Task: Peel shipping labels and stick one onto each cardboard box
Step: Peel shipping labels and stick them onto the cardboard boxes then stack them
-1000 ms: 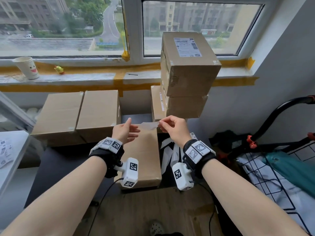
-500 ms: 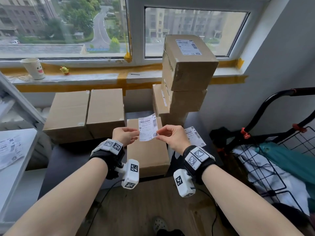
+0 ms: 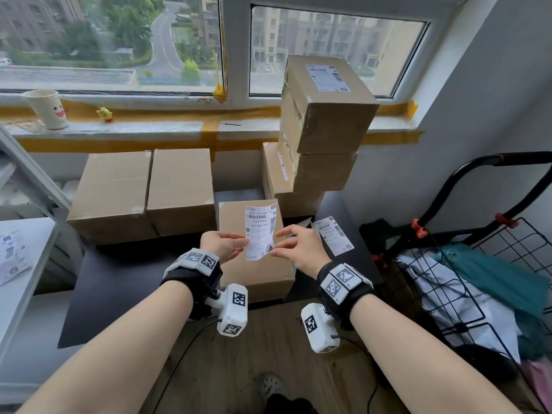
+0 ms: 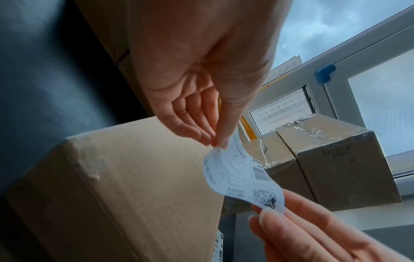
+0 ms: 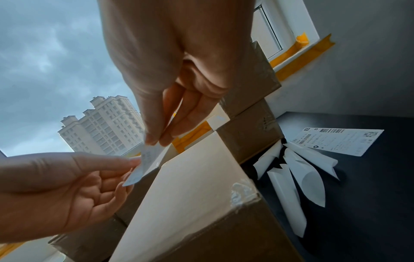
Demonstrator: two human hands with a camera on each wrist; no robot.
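Note:
A white shipping label [image 3: 259,231] stands upright between my hands, printed side toward me, above a plain cardboard box [image 3: 257,274] on the dark table. My left hand [image 3: 245,242] pinches the label's left edge, as the left wrist view shows with the hand [image 4: 220,144] on the curling label [image 4: 241,174]. My right hand [image 3: 275,245] pinches the lower right corner; the right wrist view shows this hand [image 5: 155,141] on the label [image 5: 143,162] above the box [image 5: 190,186]. A second label [image 3: 333,236] lies flat on the table to the right.
Two plain boxes [image 3: 119,189] [image 3: 182,186] stand at the back left. A stack of boxes [image 3: 324,121] rises at the back right, its top one labelled. Curled backing strips [image 5: 291,177] lie beside the near box. A black wire cart [image 3: 478,264] stands on the right, a paper cup [image 3: 47,109] on the sill.
The label went from lying edge-on near the stack to standing upright facing me. Both hands came down and nearer, and my right hand's pinch shifted to the lower right corner.

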